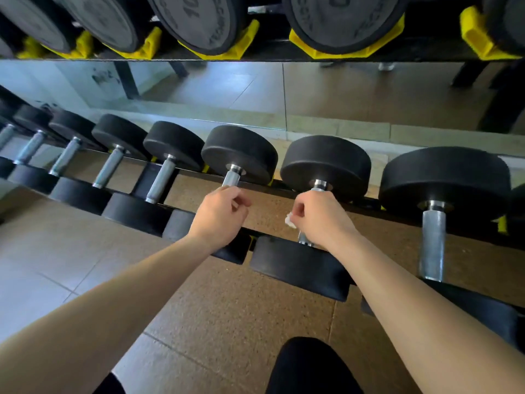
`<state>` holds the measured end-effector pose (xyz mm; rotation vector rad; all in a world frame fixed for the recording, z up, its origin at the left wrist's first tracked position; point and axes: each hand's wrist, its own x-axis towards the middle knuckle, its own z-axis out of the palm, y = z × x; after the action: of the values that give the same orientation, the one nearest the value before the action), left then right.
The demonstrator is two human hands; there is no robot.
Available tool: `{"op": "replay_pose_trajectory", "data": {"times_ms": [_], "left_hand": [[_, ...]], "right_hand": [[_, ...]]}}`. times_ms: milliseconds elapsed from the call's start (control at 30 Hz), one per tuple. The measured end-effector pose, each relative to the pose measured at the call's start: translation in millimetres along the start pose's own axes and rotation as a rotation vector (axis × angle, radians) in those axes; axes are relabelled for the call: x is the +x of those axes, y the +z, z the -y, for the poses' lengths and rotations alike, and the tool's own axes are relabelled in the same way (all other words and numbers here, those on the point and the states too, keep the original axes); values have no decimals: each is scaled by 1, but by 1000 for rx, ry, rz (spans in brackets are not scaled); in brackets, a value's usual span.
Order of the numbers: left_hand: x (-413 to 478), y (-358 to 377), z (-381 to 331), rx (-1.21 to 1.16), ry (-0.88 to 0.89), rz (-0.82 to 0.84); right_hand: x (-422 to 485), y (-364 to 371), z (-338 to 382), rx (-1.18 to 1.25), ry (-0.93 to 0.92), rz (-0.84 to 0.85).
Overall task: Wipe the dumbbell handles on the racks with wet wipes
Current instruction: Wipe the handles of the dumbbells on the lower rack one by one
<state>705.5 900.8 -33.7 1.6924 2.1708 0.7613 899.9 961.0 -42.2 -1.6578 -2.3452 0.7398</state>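
At frame centre, your left hand [220, 214] curls round one dumbbell handle [230, 180]; your right hand [322, 217] clamps a wet wipe [290, 222] round the neighbouring handle [302, 238].

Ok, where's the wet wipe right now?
Head view, right of centre: the wet wipe pokes out of the right hand gripping a dumbbell handle, beside the left hand on the neighbouring handle.

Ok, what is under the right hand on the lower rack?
The right hand curls round a dumbbell handle, whose steel shows above and below the fist. A white wipe pokes out of the fist. The handle's middle is covered.
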Motion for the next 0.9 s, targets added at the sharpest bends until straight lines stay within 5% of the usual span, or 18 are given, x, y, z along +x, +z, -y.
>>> {"op": "replay_pose_trajectory", "data": {"times_ms": [267, 500, 733, 900], "left_hand": [[18, -32, 46, 60, 80, -59], [75, -37, 104, -138, -21, -156], [84, -29, 125, -393, -41, -42], [90, -33, 123, -470, -123, 83]], "right_hand": [[32, 10, 72, 290, -129, -133], [74, 66, 112, 493, 44, -260], [114, 98, 136, 406, 159, -455], [119, 97, 139, 274, 167, -374]]}}
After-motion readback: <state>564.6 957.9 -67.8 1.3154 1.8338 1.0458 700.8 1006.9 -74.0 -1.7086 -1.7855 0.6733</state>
